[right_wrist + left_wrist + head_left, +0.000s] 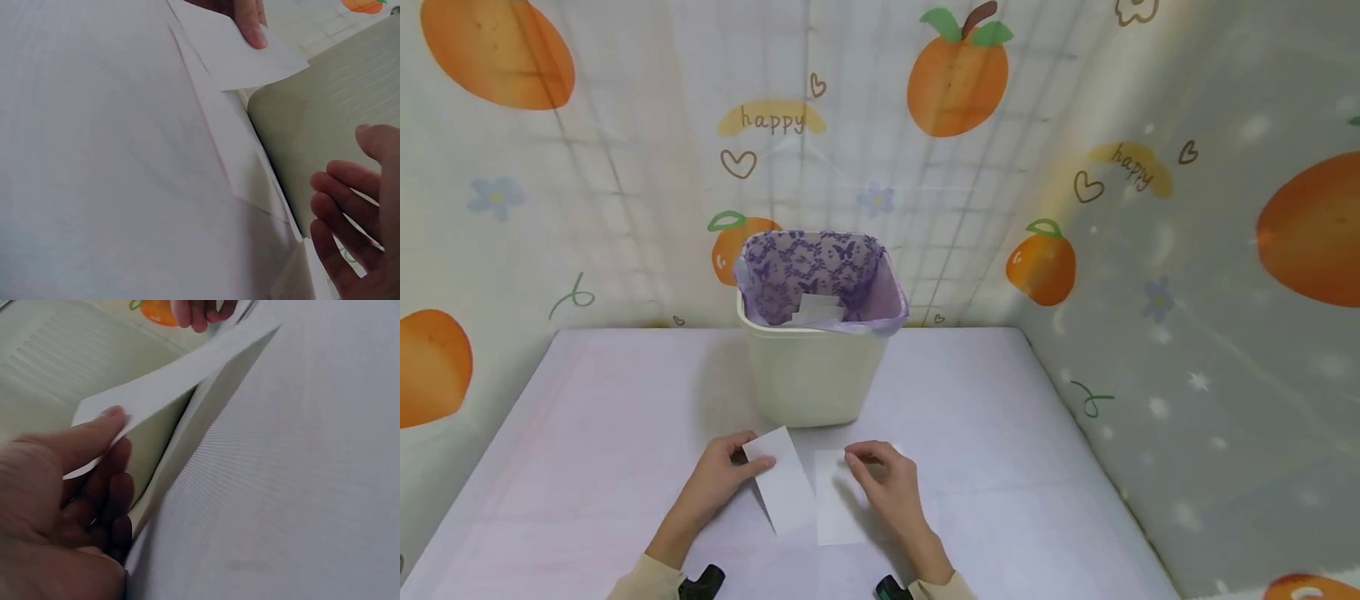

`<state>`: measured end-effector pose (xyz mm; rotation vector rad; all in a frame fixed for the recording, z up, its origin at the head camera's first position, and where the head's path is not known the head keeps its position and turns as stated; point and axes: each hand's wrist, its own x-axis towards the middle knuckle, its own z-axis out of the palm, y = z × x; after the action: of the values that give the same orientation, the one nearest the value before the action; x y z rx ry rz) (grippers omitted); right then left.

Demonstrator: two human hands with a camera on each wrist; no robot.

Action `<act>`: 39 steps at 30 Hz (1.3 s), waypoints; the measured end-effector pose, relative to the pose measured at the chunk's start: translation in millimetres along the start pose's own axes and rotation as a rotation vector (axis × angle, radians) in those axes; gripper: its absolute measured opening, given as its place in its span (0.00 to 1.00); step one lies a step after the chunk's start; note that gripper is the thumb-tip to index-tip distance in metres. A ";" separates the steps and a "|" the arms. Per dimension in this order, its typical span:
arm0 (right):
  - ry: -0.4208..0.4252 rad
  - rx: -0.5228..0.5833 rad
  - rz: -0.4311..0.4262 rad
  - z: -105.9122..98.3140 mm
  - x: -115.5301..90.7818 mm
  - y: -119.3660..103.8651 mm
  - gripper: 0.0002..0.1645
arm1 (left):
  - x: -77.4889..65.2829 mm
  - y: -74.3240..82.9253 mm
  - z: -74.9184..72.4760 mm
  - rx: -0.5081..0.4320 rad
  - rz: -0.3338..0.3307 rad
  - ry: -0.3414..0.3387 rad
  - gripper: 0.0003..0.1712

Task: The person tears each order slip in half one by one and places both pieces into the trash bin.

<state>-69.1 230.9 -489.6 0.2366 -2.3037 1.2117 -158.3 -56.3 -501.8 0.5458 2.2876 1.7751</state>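
Note:
My left hand (718, 471) pinches a white sheet of paper (784, 487) by its left side, thumb on top and fingers beneath. In the left wrist view the sheet (156, 384) slants up off the table. Another white sheet (837, 508) lies flat just right of it, partly under my right hand (887, 483). That hand hovers over this sheet with loosely bent fingers. The right wrist view shows a gap between its thumb (375, 142) and fingers, with nothing held.
Behind the hands stands a cream bin (816, 375) with a purple butterfly-patterned liner (812, 262). White paper pieces (818, 308) lie inside it. A white cloth covers the table (625, 400); a fruit-printed curtain (647, 167) hangs at the back and right.

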 end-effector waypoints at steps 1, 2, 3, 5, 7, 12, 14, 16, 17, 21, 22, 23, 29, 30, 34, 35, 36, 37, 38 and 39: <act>-0.008 -0.002 -0.004 0.0 -0.1 -0.2 0.06 | -0.2 0.4 -0.2 -0.045 -0.021 0.011 0.12; -0.015 -0.003 0.000 0.1 -0.3 -0.9 0.07 | -0.4 0.8 0.0 -0.084 -0.044 0.027 0.13; -0.021 -0.001 0.006 0.2 0.2 -1.2 0.08 | 0.2 2.0 0.6 -0.124 -0.062 0.045 0.14; -0.031 0.012 0.015 0.7 1.1 -1.7 0.10 | 0.7 3.8 3.1 -0.191 -0.094 0.084 0.16; -0.041 0.040 0.022 1.7 1.3 -1.9 0.11 | 0.7 5.0 6.9 -0.240 -0.118 0.126 0.18; -0.073 0.116 0.005 4.3 0.8 -3.7 0.13 | -1.3 6.5 18.0 -0.325 -0.142 0.225 0.20; -0.094 0.108 0.000 4.2 0.4 -4.8 0.13 | -2.0 7.3 23.3 -0.365 -0.140 0.255 0.19; -0.116 0.095 -0.003 3.7 0.3 -5.3 0.13 | -2.4 8.7 29.2 -0.396 -0.135 0.278 0.18; -0.127 0.091 -0.004 3.5 0.4 -5.2 0.13 | -2.7 9.9 32.3 -0.399 -0.132 0.285 0.18; -0.156 0.111 -0.004 2.9 1.2 -5.0 0.11 | -4.1 14.6 41.9 -0.394 -0.129 0.290 0.18; -0.155 0.118 0.007 3.0 1.4 -4.8 0.09 | -4.6 15.7 43.4 -0.383 -0.128 0.290 0.18; -0.148 0.122 0.015 3.2 1.5 -4.4 0.08 | -5.0 16.7 44.3 -0.377 -0.124 0.288 0.18; 0.006 0.154 0.121 3.8 0.6 -0.8 0.05 | -8.4 17.7 46.5 -0.233 -0.110 0.270 0.14; 0.038 0.168 0.134 4.2 0.4 -0.1 0.06 | -8.5 17.4 46.6 -0.199 -0.106 0.264 0.12; 0.111 0.206 0.167 6.4 0.8 1.3 0.05 | -9.0 15.8 46.7 -0.107 -0.076 0.260 0.09; 0.118 0.210 0.180 6.7 1.1 1.1 0.05 | -9.0 15.6 46.7 -0.100 -0.064 0.262 0.09; 0.123 0.214 0.191 7.0 1.6 0.8 0.05 | -8.8 14.8 46.7 -0.092 -0.060 0.263 0.09; 0.127 0.220 0.202 7.2 2.2 0.1 0.05 | -8.6 14.1 46.7 -0.081 -0.053 0.263 0.09; 0.130 0.227 0.213 7.4 2.7 -0.5 0.04 | -8.4 13.6 46.8 -0.067 -0.043 0.260 0.09; 0.131 0.232 0.222 7.4 3.2 -0.8 0.04 | -7.8 12.3 46.9 -0.059 -0.038 0.254 0.08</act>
<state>-74.3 224.8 -490.7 -0.0185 -2.1182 1.5589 -131.7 -15.1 -502.8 0.2783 2.3769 1.9869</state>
